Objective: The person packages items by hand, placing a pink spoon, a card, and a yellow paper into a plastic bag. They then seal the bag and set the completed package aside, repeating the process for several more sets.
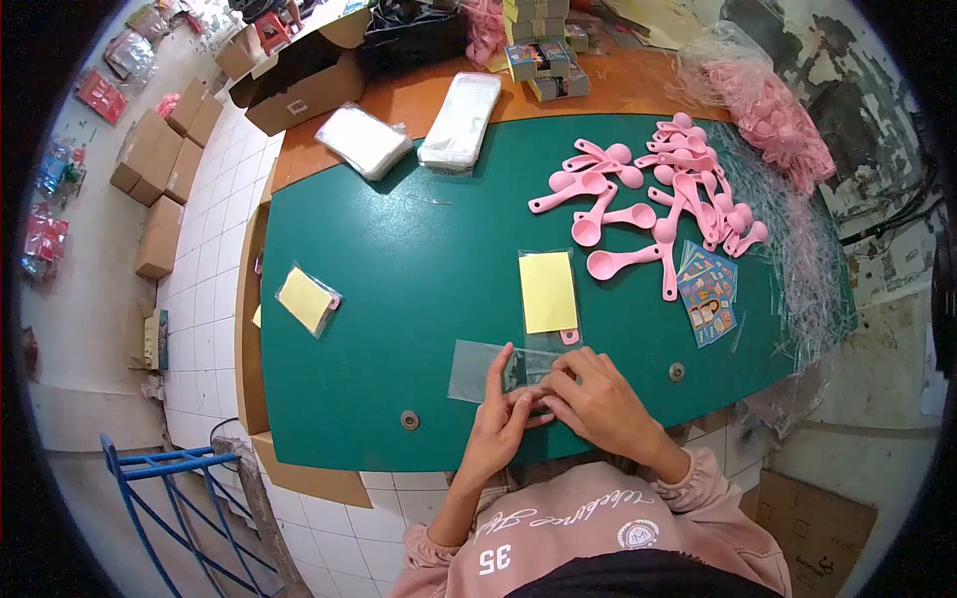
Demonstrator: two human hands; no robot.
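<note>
A clear plastic bag (pixel 473 371) lies across my fingers near the front of the green table, its left end sticking out flat. My left hand (pixel 501 414) grips the bag from below, index finger stretched up along it and thumb bent in. On the bag's right end the fingers of my right hand (pixel 598 404) are pinched, touching my left fingertips; the exact grip is partly hidden. Just beyond my hands is a packed clear bag with a yellow card (pixel 547 292) and a pink handle end showing. A similar packed bag with a yellow card (pixel 305 299) lies at the left.
Pink measuring spoons (pixel 663 189) are heaped at the right, beside printed blue cards (pixel 710 299). Two stacks of clear bags (pixel 461 120) lie at the back. Farther back are an open cardboard box (pixel 304 95), bundled cards (pixel 543 60) and a bag of pink spoons (pixel 768 120).
</note>
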